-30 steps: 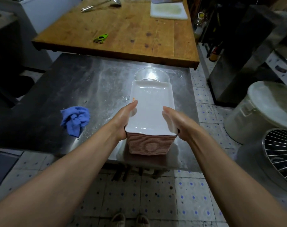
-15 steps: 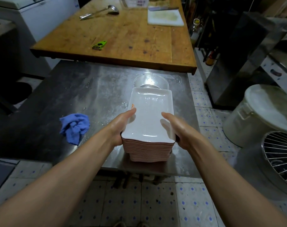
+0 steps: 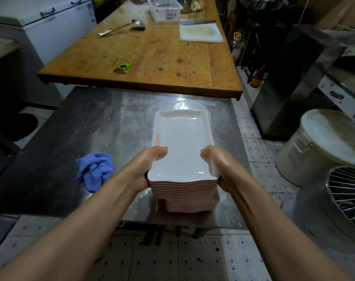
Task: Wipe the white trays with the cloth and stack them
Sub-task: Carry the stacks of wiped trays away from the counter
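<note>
A tall stack of white trays (image 3: 182, 151) with pinkish undersides sits near the front edge of the steel table (image 3: 103, 126). My left hand (image 3: 146, 165) grips the stack's left side, thumb over the top tray's rim. My right hand (image 3: 219, 165) grips the right side in the same manner. The upper part of the stack appears raised and shifted off the lower trays (image 3: 192, 205). The crumpled blue cloth (image 3: 94, 170) lies on the steel table to the left of my left forearm.
A clear bowl (image 3: 184, 105) sits behind the stack. The wooden table (image 3: 152, 57) beyond carries a green peeler (image 3: 123, 66), ladle (image 3: 122, 27), cutting board (image 3: 200, 33) and basket (image 3: 164, 9). A lidded bin (image 3: 322, 147) and wire rack (image 3: 346, 197) stand right.
Both hands have tightened on the sides of the stack, and its upper part has come up and toward me, offset from the lower trays. The view has tilted upward.
</note>
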{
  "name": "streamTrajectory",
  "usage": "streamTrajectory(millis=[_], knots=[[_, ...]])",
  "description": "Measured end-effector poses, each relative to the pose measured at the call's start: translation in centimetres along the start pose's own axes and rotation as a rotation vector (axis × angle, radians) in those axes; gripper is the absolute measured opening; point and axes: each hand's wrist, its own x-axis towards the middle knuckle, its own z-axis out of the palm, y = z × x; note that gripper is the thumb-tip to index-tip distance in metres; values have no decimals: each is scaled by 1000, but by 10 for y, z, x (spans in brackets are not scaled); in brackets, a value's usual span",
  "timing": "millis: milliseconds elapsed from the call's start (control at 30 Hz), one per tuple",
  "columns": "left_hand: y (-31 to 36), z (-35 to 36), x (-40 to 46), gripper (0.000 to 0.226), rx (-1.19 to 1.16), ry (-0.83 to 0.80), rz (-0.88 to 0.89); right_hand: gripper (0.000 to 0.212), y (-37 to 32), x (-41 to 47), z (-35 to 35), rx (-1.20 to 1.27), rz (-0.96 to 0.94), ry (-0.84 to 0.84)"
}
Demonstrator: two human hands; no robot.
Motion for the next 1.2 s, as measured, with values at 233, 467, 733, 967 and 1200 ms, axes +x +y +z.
streamTrajectory(millis=[233, 467, 733, 967, 1200], knots=[[-6, -13, -2, 19, -16, 4, 12, 14, 6, 1, 14, 74, 26, -23], [-7, -16, -6, 27, 46, 36, 33, 10, 15, 3, 14, 85, 64, -117], [-17, -22, -11, 23, -44, -141, 81, 28, 35, 10, -4, 159, -38, -273], [-20, -13, -12, 36, -115, -85, 183, 17, 47, 13, 4, 229, -185, -190], [-15, -4, -37, 38, -140, -26, 243, 19, 30, 0, 4, 308, -196, -221]])
